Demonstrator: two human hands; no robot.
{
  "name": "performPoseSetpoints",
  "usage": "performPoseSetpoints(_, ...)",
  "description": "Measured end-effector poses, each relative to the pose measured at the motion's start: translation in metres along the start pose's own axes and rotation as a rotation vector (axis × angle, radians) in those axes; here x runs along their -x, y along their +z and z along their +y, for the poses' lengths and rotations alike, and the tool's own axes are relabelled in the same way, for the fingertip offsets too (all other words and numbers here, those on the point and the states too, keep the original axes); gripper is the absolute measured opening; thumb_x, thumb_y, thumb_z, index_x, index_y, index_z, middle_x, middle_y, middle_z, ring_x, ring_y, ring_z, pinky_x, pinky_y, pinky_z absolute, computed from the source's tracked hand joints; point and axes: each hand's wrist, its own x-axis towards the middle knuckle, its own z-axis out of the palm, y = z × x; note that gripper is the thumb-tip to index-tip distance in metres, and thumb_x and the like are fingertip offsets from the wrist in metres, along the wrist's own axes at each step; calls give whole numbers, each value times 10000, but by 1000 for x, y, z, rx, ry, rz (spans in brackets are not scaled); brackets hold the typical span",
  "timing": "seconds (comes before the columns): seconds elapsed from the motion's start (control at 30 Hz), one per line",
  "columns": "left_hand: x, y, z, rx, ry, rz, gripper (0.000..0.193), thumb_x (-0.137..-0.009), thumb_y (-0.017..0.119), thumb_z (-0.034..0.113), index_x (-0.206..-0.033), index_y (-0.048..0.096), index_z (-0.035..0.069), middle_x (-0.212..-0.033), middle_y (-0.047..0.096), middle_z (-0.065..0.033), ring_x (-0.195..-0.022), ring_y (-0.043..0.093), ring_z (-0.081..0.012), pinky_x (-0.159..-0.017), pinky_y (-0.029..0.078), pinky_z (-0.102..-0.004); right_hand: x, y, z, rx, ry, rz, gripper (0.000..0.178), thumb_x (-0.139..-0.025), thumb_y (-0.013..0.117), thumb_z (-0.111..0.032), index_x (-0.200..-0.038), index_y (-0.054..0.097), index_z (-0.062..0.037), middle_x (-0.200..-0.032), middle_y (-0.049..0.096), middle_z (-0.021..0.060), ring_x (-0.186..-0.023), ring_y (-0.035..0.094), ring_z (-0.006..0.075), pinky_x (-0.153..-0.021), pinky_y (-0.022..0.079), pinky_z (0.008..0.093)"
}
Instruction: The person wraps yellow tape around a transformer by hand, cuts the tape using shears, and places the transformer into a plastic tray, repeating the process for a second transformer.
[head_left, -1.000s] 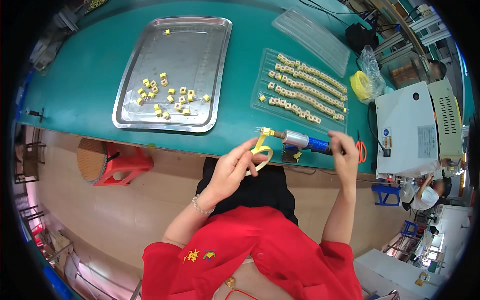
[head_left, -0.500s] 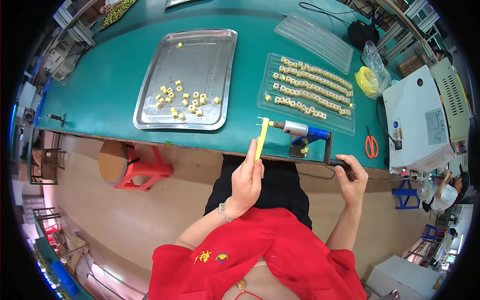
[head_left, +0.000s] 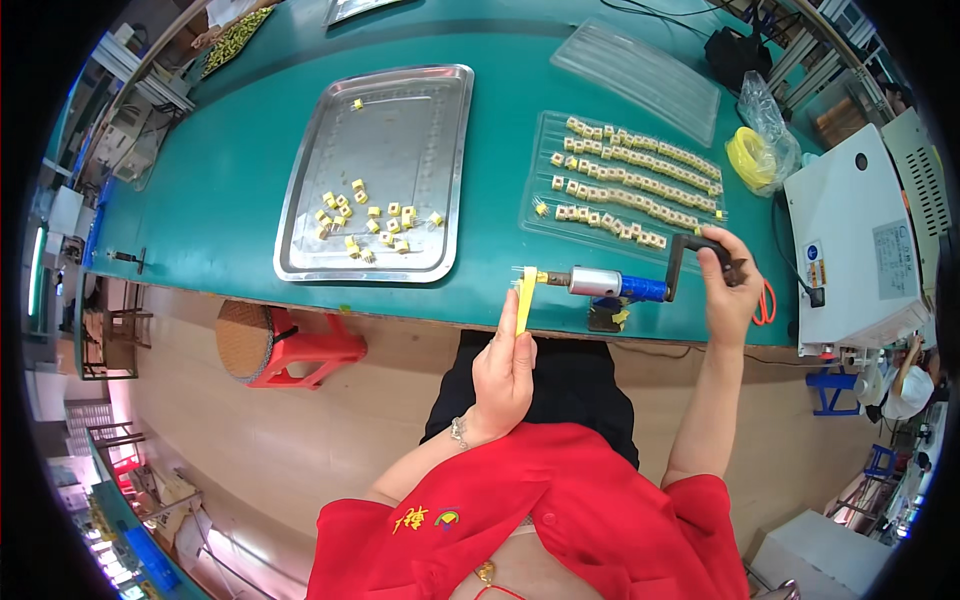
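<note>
— So, what are the fingers doing?

— The left hand (head_left: pixel 507 372) has its fingertips pinched together on the lower end of a flat yellow strip of tape (head_left: pixel 523 300), which runs up to the small yellow part on the tip of the winding tool. The right hand (head_left: pixel 728 290) is wrapped shut around the black crank handle (head_left: pixel 700 250) at the tool's other end.

— And the tool itself?

— A silver and blue cylindrical hand winder (head_left: pixel 610 285), lying level along the near edge of the green worktable (head_left: pixel 210 190), between the two hands.

— Further out?

— Just behind the winder, a clear plastic tray (head_left: pixel 545 195) holds rows of small yellow and white parts. To its left, a shiny steel tray (head_left: pixel 420 110) carries a loose scatter of the same parts. Right of the crank stands a white machine box (head_left: pixel 850 240); orange-handled scissors (head_left: pixel 767 303) lie just beside it. A red plastic stool (head_left: pixel 300 350) stands below the table edge
</note>
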Motion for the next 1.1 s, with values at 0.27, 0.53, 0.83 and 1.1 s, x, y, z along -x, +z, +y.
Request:
performPoseSetpoints(0.27, 5, 5, -5, 48, -38, 18, 443, -936, 390, 58, -1348, 283, -62, -594, 466, -20, -493, 442, -87, -472, 360, -210, 67, -15, 10, 102, 252, -190, 152, -791, 633, -53, -918, 606, 25, -824, 572, 9, -700, 479, 48, -608, 381, 182)
performPoseSetpoints(0.53, -1, 6, -4, 60, -47, 18, 438, -938, 384, 57, -1348, 287, -61, -610, 473, -22, -506, 439, -84, -484, 362, -204, 8, 0, -19, 23, -58, 101, 140, -811, 578, 4, -948, 605, 3, -792, 568, 10, -652, 457, 52, -554, 337, 179)
performPoseSetpoints(0.83, -4, 5, -6, 47, -37, 2, 442, -932, 370, 41, -1351, 278, -62, -613, 478, -21, -508, 435, -80, -491, 366, -201, 30, -40, -54, 122, -66, -304, 160, -789, 652, -126, -842, 641, 25, -741, 615, 41, -645, 526, 77, -569, 385, 182)
performPoseSetpoints(1.1, -7, 8, -5, 80, -81, 20, 426, -935, 362, 44, -1343, 300, -62, -611, 470, -17, -518, 426, -72, -499, 361, -192, 71, -14, 24, -57, 272, -132, 89, -859, 565, -72, -868, 613, 2, -774, 554, 16, -598, 442, 53, -531, 331, 188)
